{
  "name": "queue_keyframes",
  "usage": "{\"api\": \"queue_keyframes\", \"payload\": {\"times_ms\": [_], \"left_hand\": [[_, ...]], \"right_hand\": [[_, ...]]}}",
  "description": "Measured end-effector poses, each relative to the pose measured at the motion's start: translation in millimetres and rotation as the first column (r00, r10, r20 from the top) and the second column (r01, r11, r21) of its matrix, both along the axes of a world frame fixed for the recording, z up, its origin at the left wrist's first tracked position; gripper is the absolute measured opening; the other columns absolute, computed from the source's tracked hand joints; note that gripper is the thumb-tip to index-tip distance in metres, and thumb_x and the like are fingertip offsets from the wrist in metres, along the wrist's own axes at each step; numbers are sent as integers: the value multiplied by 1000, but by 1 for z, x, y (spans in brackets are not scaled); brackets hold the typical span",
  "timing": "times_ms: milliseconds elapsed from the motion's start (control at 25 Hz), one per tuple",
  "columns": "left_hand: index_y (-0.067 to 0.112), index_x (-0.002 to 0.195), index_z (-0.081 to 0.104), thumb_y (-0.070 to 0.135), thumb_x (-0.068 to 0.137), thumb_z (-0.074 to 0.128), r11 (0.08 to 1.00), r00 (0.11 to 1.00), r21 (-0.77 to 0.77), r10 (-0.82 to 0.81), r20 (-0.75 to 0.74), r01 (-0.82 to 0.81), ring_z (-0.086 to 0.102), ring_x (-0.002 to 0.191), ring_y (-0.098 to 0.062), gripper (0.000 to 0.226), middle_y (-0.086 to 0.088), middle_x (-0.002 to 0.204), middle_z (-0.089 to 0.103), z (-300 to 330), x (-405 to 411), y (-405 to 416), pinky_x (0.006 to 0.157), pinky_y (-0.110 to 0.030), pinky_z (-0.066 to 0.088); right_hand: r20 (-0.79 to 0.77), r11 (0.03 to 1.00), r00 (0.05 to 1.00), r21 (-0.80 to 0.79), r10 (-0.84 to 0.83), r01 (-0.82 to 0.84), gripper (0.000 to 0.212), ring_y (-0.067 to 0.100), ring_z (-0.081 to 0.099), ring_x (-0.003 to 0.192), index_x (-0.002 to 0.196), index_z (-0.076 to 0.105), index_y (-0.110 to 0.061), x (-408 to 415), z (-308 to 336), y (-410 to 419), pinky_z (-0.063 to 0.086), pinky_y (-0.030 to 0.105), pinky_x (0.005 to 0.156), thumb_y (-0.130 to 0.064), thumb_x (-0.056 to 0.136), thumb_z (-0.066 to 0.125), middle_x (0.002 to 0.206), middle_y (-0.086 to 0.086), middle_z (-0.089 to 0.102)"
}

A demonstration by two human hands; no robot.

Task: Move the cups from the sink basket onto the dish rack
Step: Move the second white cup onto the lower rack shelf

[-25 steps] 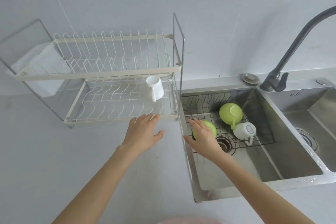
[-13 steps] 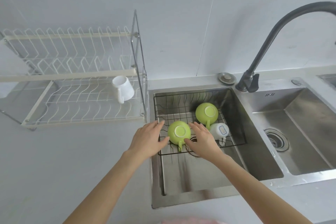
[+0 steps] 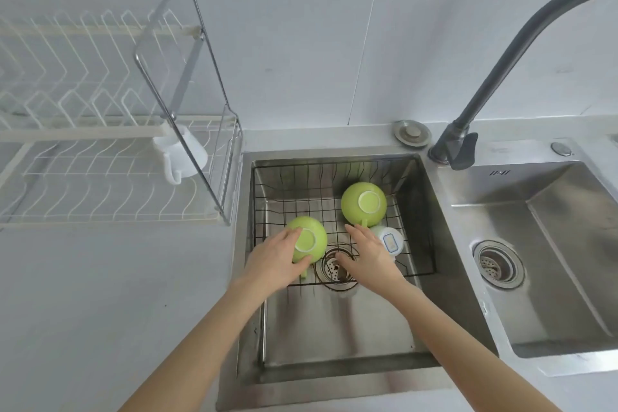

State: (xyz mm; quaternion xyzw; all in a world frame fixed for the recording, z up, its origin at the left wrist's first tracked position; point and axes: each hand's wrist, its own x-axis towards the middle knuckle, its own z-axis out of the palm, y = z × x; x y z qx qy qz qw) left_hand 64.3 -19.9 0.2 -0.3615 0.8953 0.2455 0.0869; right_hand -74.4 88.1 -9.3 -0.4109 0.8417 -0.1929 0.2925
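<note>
Both bare arms reach from the bottom of the frame into the left stainless steel sink basin [image 3: 334,338]. A black wire sink basket [image 3: 301,207] sits in the far half of that basin, and three cups lie upside down in it. The left hand [image 3: 277,261] has its grip clenched around the nearer lime-green cup [image 3: 311,239] at the basket's lower left, thumb under its side and fingers over the top. The right hand [image 3: 369,254] is released, fingers spread flat, hovering just above the round drain strainer [image 3: 336,269] and touching or nearly touching the small white cup with a blue-outlined base [image 3: 391,241]; I cannot tell which. The second lime-green cup [image 3: 364,203] rests just behind that white one, near the middle of the frame.

On the pale grey worktop [image 3: 100,294] at left stands a white two-tier wire dish rack [image 3: 100,184], with one white mug [image 3: 182,154] already on its lower tier. A dark curved tap [image 3: 508,53] rises at upper right.
</note>
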Motion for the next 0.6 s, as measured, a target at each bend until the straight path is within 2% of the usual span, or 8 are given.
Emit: {"api": "queue_keyframes", "payload": {"times_ms": [200, 360, 520, 600], "left_hand": [[18, 141, 24, 44, 88, 43, 999, 998, 51, 16, 57, -19, 42, 127, -27, 62, -2, 147, 36, -13, -32, 4, 95, -39, 42], [19, 141, 24, 44, 88, 43, 987, 994, 141, 63, 88, -75, 40, 130, -27, 62, -4, 148, 35, -30, -64, 11, 97, -41, 40], [17, 141, 27, 42, 88, 46, 943, 990, 303, 116, 78, -134, 37, 133, -23, 61, -6, 148, 36, -57, -94, 20, 104, -34, 34], [16, 140, 30, 39, 88, 48, 869, 974, 442, 218, 67, -225, 39, 132, -22, 59, -5, 147, 38, -71, -108, 25, 106, -30, 32]], "right_hand": [[47, 998, 998, 62, -31, 28, 61, 25, 26, 139, 142, 32, -11, -33, -17, 9, 23, 39, 115, -27, 88, 55, 150, 11, 32], [70, 997, 996, 48, -56, 53, 52, 28, 34, 132, 136, 40, -6, -64, -30, 11, 28, 34, 108, -22, 88, 54, 140, 13, 44], [137, 990, 982, 80, -127, 117, 52, 27, 36, 132, 135, 40, -5, -92, -45, 12, 29, 31, 106, -20, 87, 56, 143, 13, 43], [164, 988, 978, 114, -125, 107, 54, 27, 34, 134, 137, 36, -5, -103, -54, 10, 28, 30, 108, -19, 88, 53, 145, 13, 40]]}}
